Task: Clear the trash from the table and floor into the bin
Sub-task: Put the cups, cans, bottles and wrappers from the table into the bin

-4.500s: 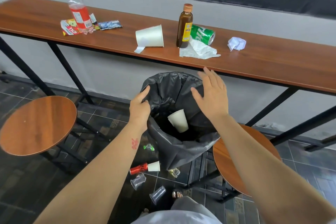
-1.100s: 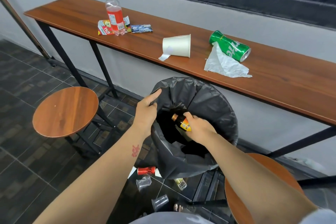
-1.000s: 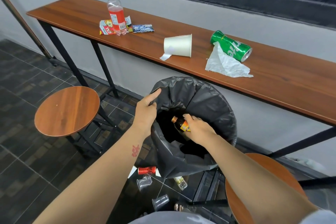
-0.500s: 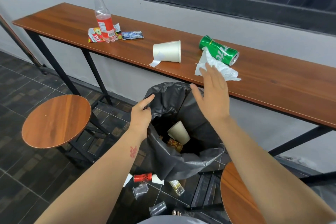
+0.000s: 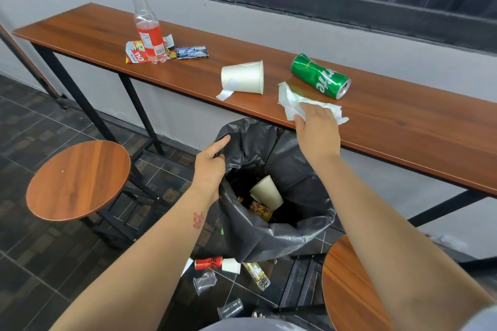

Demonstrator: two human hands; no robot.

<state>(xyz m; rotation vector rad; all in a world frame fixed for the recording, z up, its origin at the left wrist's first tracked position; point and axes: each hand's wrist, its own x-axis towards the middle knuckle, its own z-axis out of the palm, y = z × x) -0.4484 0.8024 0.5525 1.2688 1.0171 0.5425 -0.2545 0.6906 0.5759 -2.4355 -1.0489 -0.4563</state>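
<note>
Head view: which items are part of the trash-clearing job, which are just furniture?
Job: tissue under right hand; green can; paper cup; plastic bottle; wrappers; floor cups; bin bag, left hand holding its rim.
Bystanders: stools; table.

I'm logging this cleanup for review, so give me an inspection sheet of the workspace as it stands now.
Surface: wooden table, bare on the right.
Job's things: bin holding a paper cup; tissue, green can, tipped paper cup, plastic bottle, wrappers on the table.
Clutter: red can, clear cups on the floor.
Hands: left hand grips the bin liner; right hand on the tissue.
Cables: nothing seen.
Surroundings: two stools, window, tiled floor.
</note>
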